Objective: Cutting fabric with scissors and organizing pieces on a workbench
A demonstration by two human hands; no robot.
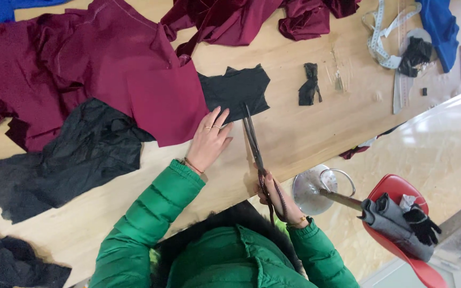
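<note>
Looking down from the head camera, I saw my right hand (277,198) nearest me, its grip clamped on the handles of long dark scissors (253,140) whose blades ran away from me toward a small black fabric piece (236,90). Just left of the blades my left hand (209,141) lay flat, fingers spread, holding nothing, pressing the edge of the maroon cloth (161,101) onto the bench (294,128).

I judged both cloths light, limp and apt to slide, so best pinned flat close to the cut, not lifted. The scissors looked stiff and heavy, safest taken by the handles.

Farther left lay crumpled black gauze (76,154). Far right I made out a white tape measure (385,37) and blue cloth (438,26). I could see no packages, labels or signs.
</note>
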